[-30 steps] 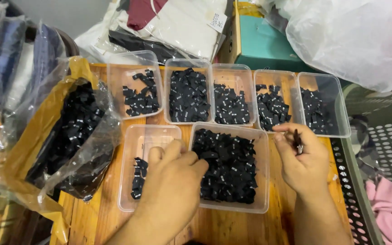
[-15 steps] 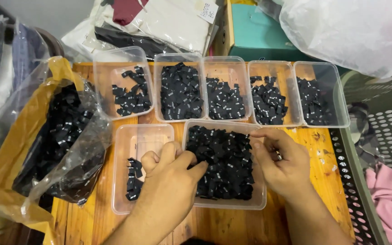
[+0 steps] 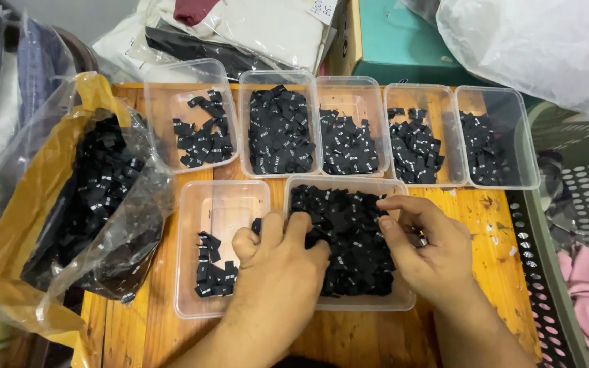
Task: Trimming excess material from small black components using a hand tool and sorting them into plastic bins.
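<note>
Wooden surface (image 3: 485, 225) is crowded with clear tubs. Since a second ago, the right hand (image 3: 431, 255) has been lowered from three o'clock into the full tub (image 3: 349, 303); both it and the left hand (image 3: 277, 266) are clenched among black labels (image 3: 352, 238).

Clear glossy plastic tubs (image 3: 221, 307), worn wooden table (image 3: 475, 225)

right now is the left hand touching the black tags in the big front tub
Touching. The head view shows the left hand resting knuckles-up on the pile of black tags in the front tub, fingers pressed into them, no gap.
</note>
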